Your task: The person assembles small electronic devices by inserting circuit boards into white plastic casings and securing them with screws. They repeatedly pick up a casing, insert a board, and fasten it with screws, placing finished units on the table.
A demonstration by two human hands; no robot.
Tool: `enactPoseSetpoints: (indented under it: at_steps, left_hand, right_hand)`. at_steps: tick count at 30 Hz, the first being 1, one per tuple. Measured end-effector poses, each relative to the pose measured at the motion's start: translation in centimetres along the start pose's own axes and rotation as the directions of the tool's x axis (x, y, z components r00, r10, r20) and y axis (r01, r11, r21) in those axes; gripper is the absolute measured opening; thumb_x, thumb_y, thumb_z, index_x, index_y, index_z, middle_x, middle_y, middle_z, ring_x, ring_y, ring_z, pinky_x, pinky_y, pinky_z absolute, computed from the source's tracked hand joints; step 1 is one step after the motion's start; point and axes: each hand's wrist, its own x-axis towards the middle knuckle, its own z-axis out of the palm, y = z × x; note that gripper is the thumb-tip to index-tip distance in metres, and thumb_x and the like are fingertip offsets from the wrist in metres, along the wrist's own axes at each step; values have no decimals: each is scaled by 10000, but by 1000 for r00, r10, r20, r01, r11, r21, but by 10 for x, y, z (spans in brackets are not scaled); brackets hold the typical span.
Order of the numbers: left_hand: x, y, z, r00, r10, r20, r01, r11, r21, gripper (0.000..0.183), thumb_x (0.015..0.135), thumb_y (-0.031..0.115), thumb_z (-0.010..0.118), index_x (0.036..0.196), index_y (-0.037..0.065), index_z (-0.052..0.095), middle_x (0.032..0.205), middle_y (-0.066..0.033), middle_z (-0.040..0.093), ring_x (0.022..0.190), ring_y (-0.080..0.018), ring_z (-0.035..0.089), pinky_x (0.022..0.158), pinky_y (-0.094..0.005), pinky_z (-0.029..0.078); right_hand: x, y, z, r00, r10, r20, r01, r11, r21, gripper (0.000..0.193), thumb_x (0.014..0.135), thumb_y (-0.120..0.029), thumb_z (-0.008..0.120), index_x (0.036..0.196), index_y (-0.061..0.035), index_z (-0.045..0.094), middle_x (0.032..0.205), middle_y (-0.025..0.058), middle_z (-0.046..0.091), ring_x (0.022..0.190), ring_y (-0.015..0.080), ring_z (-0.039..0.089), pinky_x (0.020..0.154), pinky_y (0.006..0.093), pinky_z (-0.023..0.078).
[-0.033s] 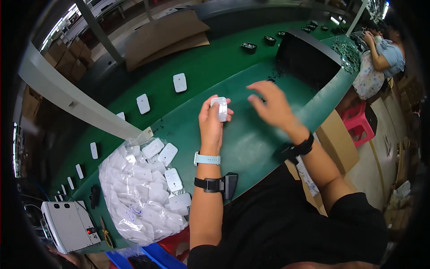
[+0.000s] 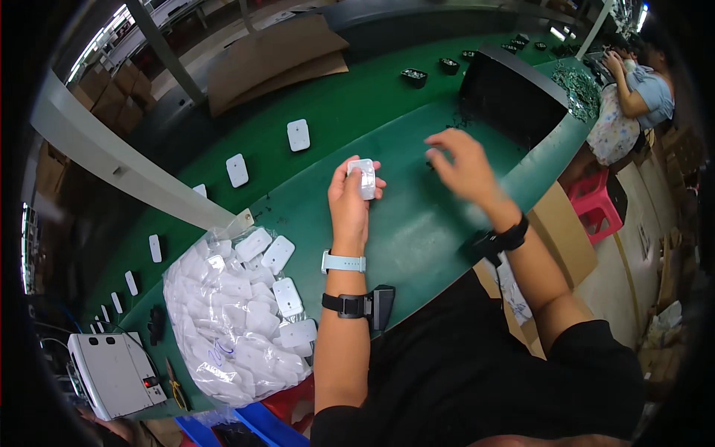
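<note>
My left hand [image 2: 347, 212] is closed around a small white plastic case [image 2: 366, 185] with rounded corners, its thumb lying over the near face. Off to the right, above the green table, my right hand [image 2: 468, 173] is raised with thumb and forefinger apart. I see nothing held between them, though the hand is slightly blurred. Left of my left forearm lies a large clear plastic bag [image 2: 223, 313] full of similar white pieces. Several loose white covers, one of them a cover with small holes [image 2: 287, 297], rest at its right edge.
White covers [image 2: 298, 135] stand in a row along the dark green belt [image 2: 261, 145]. Small black trays [image 2: 414, 77] sit farther back, near a large black bin [image 2: 510, 97]. A pale post [image 2: 126, 160] crosses the left side. Pliers [image 2: 176, 386] lie beside a white box-shaped device [image 2: 112, 372]. A person [image 2: 640, 97] works at far right.
My right hand has moved slightly to the right. My left hand still holds the white case and has barely shifted. The covers on the belt have moved very little.
</note>
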Motion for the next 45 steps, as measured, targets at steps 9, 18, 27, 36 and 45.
enactPoseSetpoints:
  at_steps: [9, 18, 27, 36, 45]
  left_hand:
    - [1, -2, 5, 999, 16, -29, -11, 986, 167, 286, 1030, 144, 438, 1265, -12, 487, 1094, -196, 680, 745, -192, 657, 618, -295, 515]
    - [-1, 1, 5, 999, 7, -42, 1, 981, 192, 283, 1022, 137, 433, 1261, -2, 495, 1091, -182, 687, 741, -178, 655, 620, -288, 516]
    - [0, 1, 5, 998, -1, -57, 11, 984, 177, 276, 1021, 137, 433, 1256, 5, 491, 1092, -186, 688, 734, -175, 651, 613, -292, 513]
    - [1, 3, 4, 995, -33, -94, 48, 986, 159, 276, 1017, 131, 416, 1257, 7, 472, 1110, -204, 681, 737, -185, 644, 618, -298, 497]
    - [1, 0, -1, 994, 80, -68, -71, 989, 128, 297, 990, 123, 392, 1265, 17, 434, 1016, -136, 619, 803, -192, 626, 652, -310, 474]
  right_hand:
    - [-9, 56, -21, 966, 106, 237, -129, 988, 84, 108, 799, -31, 648, 867, 32, 704, 775, 123, 652, 671, 187, 636, 660, 300, 528]
    - [17, 51, -9, 913, 67, 403, -82, 996, 22, 106, 787, -42, 673, 855, 30, 711, 737, 113, 667, 653, 174, 640, 639, 298, 526]
    - [45, 58, -13, 806, 133, 577, -144, 989, -27, 173, 767, -83, 672, 868, 53, 707, 757, 139, 702, 714, 205, 691, 699, 316, 553]
    - [70, 44, -21, 757, 33, 652, -141, 984, 113, 109, 852, -61, 647, 877, 43, 663, 748, 91, 666, 664, 149, 617, 665, 287, 514]
    - [76, -36, 60, 821, -270, 504, -49, 844, 534, 105, 912, -73, 641, 877, 23, 613, 773, 96, 616, 688, 176, 619, 639, 314, 506]
